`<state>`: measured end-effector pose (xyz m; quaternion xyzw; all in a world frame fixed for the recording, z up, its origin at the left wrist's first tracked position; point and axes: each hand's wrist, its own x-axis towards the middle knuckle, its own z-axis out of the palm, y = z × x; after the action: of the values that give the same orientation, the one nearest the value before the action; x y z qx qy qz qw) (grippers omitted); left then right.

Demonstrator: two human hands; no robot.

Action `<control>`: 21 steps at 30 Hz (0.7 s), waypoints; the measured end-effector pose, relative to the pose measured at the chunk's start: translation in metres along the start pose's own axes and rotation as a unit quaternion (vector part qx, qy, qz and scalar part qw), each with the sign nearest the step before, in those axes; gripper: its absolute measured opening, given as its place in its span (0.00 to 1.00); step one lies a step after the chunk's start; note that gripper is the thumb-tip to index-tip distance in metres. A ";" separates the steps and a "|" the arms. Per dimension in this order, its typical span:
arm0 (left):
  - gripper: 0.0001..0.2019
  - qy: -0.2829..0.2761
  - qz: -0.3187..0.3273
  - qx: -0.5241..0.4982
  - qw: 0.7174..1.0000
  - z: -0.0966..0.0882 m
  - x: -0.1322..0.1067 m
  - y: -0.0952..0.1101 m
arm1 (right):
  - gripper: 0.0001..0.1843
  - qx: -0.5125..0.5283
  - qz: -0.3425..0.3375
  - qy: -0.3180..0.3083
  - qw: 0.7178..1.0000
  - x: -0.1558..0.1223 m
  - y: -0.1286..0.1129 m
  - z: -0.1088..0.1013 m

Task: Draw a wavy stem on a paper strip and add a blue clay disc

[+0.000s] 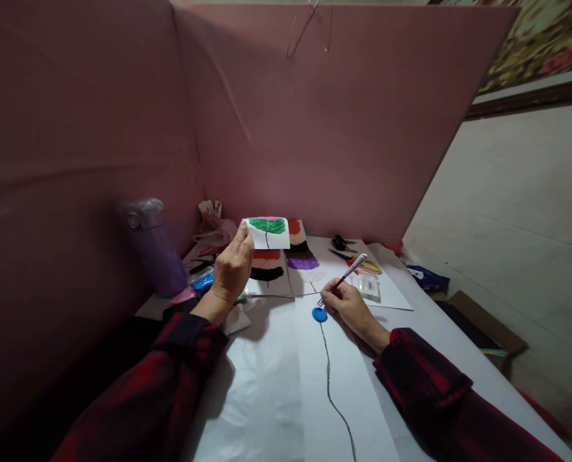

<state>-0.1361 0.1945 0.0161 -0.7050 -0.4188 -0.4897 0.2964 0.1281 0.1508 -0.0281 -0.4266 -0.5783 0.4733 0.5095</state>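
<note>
My left hand (234, 266) is raised above the table, thumb and fingers closed on the edge of a white card (279, 241) that bears a green textured shape with a dark line below it. My right hand (351, 308) grips a small fork (351, 269) with a striped handle, its tines pointing down. Just under the tines lies a flat blue clay disc (319, 315); whether they touch it I cannot tell. The disc sits on a long white paper (344, 385), at the top of a wavy black drawn line (329, 372).
Colour-striped sheets (267, 273) lie behind the hands. Farther right are yellow-handled scissors (371, 265), a clear packet (369, 286) and a black-handled tool (341, 242). A purple bottle (156, 250) stands at the left beside several plastic bags. A pink partition (315, 128) encloses the back and left.
</note>
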 end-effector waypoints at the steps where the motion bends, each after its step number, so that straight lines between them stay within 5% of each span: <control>1: 0.13 0.010 0.008 0.009 1.000 -0.001 0.001 -0.001 | 0.11 0.004 0.003 0.001 1.000 0.000 -0.001 0.000; 9: 0.11 0.095 0.051 0.003 0.994 -0.033 0.036 0.006 | 0.14 0.012 0.011 0.011 1.000 -0.002 -0.002 0.003; 14: 0.09 0.080 -0.041 -0.016 0.996 -0.041 0.053 0.009 | 0.13 0.015 0.006 0.009 1.000 -0.003 0.000 0.002; 19: 0.07 0.100 -0.209 -0.033 0.972 -0.040 0.083 0.010 | 0.13 -0.004 -0.002 0.008 1.000 0.000 0.002 0.001; 21: 0.04 0.118 -0.221 -0.053 0.967 -0.043 0.097 0.008 | 0.13 -0.008 -0.004 0.008 1.000 0.001 0.002 0.001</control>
<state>-0.1311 0.1844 0.1217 -0.5463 -0.5001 -0.6443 0.1905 0.1268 0.1518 -0.0303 -0.4320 -0.5794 0.4633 0.5128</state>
